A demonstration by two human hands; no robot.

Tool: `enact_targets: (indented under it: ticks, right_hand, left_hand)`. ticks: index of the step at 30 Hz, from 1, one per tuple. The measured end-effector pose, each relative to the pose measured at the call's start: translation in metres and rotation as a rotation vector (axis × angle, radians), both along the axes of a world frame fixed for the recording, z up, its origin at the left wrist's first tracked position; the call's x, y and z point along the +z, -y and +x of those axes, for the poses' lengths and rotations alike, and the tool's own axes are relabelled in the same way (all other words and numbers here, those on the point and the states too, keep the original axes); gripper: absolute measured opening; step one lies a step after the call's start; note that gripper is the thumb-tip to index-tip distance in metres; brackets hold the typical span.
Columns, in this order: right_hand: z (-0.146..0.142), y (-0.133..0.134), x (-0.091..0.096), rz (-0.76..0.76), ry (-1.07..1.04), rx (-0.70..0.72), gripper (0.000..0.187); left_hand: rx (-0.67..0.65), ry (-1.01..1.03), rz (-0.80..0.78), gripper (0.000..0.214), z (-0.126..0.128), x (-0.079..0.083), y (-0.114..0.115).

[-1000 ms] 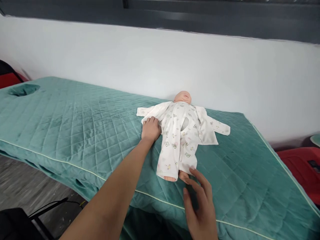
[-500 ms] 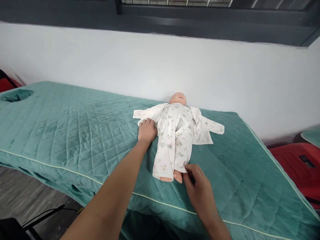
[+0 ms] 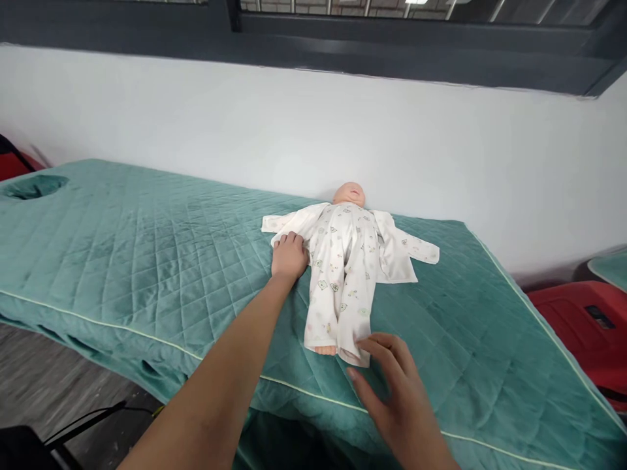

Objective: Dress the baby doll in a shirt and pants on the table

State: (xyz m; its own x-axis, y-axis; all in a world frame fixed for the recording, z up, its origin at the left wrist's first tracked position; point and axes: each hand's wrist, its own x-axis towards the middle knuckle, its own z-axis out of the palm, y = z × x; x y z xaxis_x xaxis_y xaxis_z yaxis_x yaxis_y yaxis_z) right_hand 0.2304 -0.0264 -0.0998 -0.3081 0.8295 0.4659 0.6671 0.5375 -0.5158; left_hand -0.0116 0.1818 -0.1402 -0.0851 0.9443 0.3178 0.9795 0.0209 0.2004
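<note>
A baby doll (image 3: 349, 194) lies on its back on the green quilted bed cover (image 3: 196, 261). It wears patterned white trousers (image 3: 343, 261), and a white baby jacket (image 3: 399, 258) is spread open beneath it. My left hand (image 3: 290, 254) rests against the doll's left-in-view side, at the jacket's edge. Its fingers are together and bent, their tips hidden. Beside the trouser hem my right hand (image 3: 386, 378) is open, thumb and fingers apart, a fingertip at or very near the cloth. Toes (image 3: 326, 350) show under one hem; the other hem covers its foot.
Behind the bed stands a white wall (image 3: 220, 117) below a dark window frame (image 3: 343, 49). A face hole (image 3: 36, 186) is at the bed's far left. A red object (image 3: 582, 320) sits past the right edge. Light piping (image 3: 313, 393) marks the front edge.
My right hand has let go of the trouser hem and opened, shifting slightly toward me. The right-hand trouser leg now hangs lower, over the foot. My left hand stays in place.
</note>
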Motion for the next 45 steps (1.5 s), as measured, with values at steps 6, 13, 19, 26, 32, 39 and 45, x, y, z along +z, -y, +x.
enact_targets:
  ticks: [6, 13, 19, 26, 32, 39, 45]
  right_hand:
    - [0.002, -0.001, -0.001, -0.117, -0.087, 0.11, 0.016]
    - [0.027, -0.06, 0.027, -0.299, -0.392, -0.066, 0.021]
    - [0.007, -0.154, 0.037, -0.05, -0.367, -0.067, 0.029]
    - [-0.039, -0.225, 0.041, 0.127, -0.016, 0.099, 0.04]
    - [-0.051, -0.229, 0.04, 0.125, 0.23, 0.271, 0.029]
    - [-0.022, -0.234, 0.027, 0.071, -0.185, 0.191, 0.028]
    - [0.013, -0.24, -0.012, 0.009, -0.263, -0.297, 0.03]
  left_hand:
    - [0.006, 0.002, -0.02, 0.029, 0.001, 0.001, 0.0]
    - [0.003, -0.006, -0.016, 0.031, 0.001, 0.002, 0.0]
    - [0.02, -0.009, -0.023, 0.029, 0.001, 0.002, 0.0]
    - [0.029, -0.037, -0.018, 0.028, 0.003, 0.002, -0.001]
    - [0.049, -0.05, -0.005, 0.027, 0.003, 0.0, -0.004]
    - [0.072, -0.008, -0.025, 0.026, 0.001, 0.0, -0.005]
    - [0.045, 0.033, 0.002, 0.028, 0.001, 0.002, -0.003]
